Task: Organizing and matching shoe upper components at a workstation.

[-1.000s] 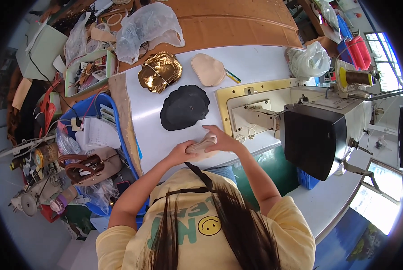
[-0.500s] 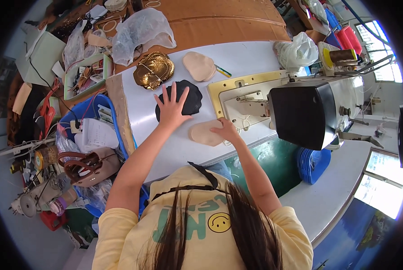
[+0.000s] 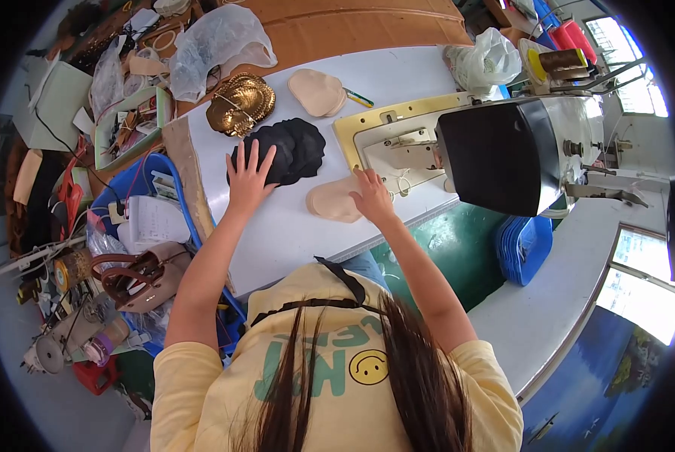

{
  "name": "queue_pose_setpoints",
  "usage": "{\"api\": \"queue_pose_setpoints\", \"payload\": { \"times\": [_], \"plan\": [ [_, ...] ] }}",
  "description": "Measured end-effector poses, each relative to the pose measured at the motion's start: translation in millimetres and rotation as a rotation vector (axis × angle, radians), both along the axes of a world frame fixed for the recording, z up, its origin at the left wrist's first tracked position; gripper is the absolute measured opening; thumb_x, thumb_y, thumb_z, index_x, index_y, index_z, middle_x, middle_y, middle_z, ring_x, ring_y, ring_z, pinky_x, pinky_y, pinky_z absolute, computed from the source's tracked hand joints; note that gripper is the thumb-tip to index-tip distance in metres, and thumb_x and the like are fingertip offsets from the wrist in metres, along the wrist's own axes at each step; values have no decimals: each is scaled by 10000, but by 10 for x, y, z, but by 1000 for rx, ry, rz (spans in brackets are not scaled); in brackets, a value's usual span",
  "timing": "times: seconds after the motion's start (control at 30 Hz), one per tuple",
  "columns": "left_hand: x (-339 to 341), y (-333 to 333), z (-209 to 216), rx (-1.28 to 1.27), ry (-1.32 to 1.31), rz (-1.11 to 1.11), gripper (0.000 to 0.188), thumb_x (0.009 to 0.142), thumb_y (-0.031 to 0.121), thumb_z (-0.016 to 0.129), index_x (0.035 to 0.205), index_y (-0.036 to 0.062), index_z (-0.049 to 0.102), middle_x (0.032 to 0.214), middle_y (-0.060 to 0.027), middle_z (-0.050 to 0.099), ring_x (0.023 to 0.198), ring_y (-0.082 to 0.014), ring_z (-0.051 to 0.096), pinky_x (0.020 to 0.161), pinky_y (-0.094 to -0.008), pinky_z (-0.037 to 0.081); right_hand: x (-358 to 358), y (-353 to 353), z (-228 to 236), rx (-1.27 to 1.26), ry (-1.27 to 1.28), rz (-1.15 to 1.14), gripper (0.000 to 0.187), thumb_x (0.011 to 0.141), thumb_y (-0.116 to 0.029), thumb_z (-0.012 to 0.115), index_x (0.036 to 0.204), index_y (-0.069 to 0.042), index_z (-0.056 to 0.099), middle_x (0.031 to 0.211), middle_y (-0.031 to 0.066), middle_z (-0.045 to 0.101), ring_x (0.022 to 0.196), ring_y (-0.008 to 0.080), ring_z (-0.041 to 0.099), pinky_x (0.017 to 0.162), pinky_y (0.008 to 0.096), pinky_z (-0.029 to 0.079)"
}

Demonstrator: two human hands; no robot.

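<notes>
Pieces point(image 3: 330, 203) on table point(image 3: 277, 248), sewing machine point(image 3: 489, 160) right

1. A brown sheet point(image 3: 367, 29) covers the surface behind the white table.
2. On it, a clear plastic bag point(image 3: 218, 47) lies crumpled.
3. Left of the bag, an open box point(image 3: 132, 154) with pale green walls holds jumbled small odds and ends.
4. A blue bin point(image 3: 156, 163) stands against the table's left side, with papers point(image 3: 156, 220) inside.
5. Near its lower part sits a dusky-pink handbag point(image 3: 155, 286) with brown handles.
6. A whitish plastic bag point(image 3: 488, 62) rests at the table's far right corner.
7. Stacked blue baskets point(image 3: 507, 248) are at right, near the green floor point(image 3: 446, 260).
8. Beyond, a bright window point(image 3: 642, 252) adjoins a blue picture point(image 3: 574, 369).
</notes>
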State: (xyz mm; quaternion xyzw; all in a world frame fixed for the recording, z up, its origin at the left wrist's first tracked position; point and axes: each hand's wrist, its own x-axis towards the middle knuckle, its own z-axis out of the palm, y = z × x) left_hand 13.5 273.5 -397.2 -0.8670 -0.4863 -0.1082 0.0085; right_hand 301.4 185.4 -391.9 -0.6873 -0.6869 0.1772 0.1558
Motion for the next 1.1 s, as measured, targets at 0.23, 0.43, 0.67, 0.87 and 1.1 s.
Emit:
{"api": "queue_pose_setpoints", "payload": {
  "times": [0.23,0.43,0.67,0.87,1.1],
  "plan": [
    [-60,-217,-136,-24,-306,12,653,777,263,707,1367,176,443,1357,-194,443,1191,-435,443,991,-462,396,-116,-124,-111,-29,-156,-132,405,796,-185,646,1135,-3,521,1054,157,536,978,360,542,783,457,502],
    [-175,-225,-224,-54,-377,21,490,849,178,620,1323,152,502,1311,-185,496,1178,-403,469,978,-446,405,-249,-241,-156,68,-372,-112,420,815,-158,613,1174,25,497,1081,143,536,997,319,544,774,429,495],
    [-148,-1006,21,115,-317,-157,449,796,81,555,1245,93,559,1294,-152,505,1197,-324,466,1014,-509,324,-263,-355,-322,153,-441,-146,449,845,-129,547,1243,53,448,1132,147,516,1053,306,512,837,419,453],
    [-172,-1727,-438,-96,-162,-162,554,785,188,643,1312,107,493,1403,-151,398,1304,-333,361,1062,-570,239,-239,-366,-253,227,-285,-135,448,835,-110,552,1248,32,451,1147,155,514,1052,327,499,864,433,438],
    [84,-1391,-264,-159,-237,-196,620,790,225,659,1358,120,433,1428,-162,354,1333,-344,314,1081,-560,208,-159,-235,-236,148,-239,-132,427,816,-140,608,1206,-16,486,1081,117,514,1017,309,511,822,415,456]
  ]
}}
